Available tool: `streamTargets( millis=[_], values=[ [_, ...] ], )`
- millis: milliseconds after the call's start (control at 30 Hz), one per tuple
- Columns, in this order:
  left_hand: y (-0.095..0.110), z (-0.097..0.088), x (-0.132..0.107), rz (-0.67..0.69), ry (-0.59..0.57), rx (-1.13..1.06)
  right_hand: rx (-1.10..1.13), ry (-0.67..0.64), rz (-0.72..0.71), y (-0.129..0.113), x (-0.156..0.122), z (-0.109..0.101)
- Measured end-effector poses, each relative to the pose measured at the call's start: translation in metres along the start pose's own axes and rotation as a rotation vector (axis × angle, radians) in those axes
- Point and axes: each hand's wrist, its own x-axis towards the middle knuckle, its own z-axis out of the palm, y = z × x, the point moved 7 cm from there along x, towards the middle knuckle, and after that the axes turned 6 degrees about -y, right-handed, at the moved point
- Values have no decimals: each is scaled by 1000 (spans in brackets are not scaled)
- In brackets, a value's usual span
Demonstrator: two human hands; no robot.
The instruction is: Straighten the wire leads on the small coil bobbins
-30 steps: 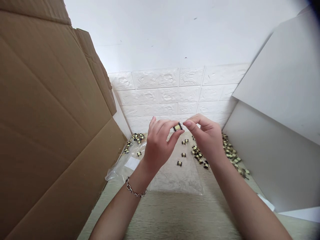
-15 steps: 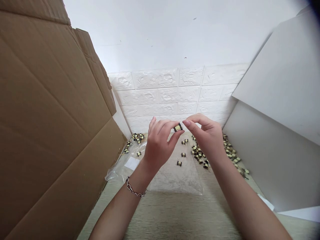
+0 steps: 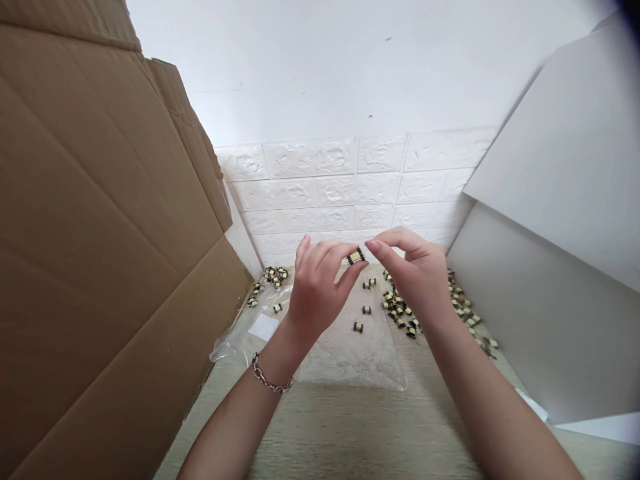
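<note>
My left hand [image 3: 317,287] pinches a small yellow and black coil part [image 3: 355,255] between thumb and forefinger, held up above the table. My right hand [image 3: 413,270] is curled beside it, its forefinger tip touching the part's right end. A chain bracelet [image 3: 270,381] is on my left wrist. Below the hands lies a clear plastic bag [image 3: 350,353] with a few of the same parts [image 3: 367,309] loose on it.
A big brown cardboard box [image 3: 110,233] stands at the left. A white panel [image 3: 560,220] leans at the right. Piles of the same small parts lie at the back left [image 3: 274,275] and along the right [image 3: 465,310]. A white brick-pattern wall closes the back.
Almost nothing has moved; my right hand's fingers have shifted slightly by the part.
</note>
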Motion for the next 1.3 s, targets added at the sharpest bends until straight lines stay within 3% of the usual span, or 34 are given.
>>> streamTargets(
  millis=[267, 567, 800, 1300],
  values=[
    [0, 0, 0, 6, 4, 38, -42, 2, -18, -2, 0, -1],
    [4, 2, -2, 29, 10, 67, 35, -18, 103, 4, -1, 2],
    [4, 4, -4, 19, 12, 84, -286, 80, -96, -12, -5, -1],
    [1, 11, -3, -9, -103, 153, -580, 179, -298, -19, -8, 2]
  ],
)
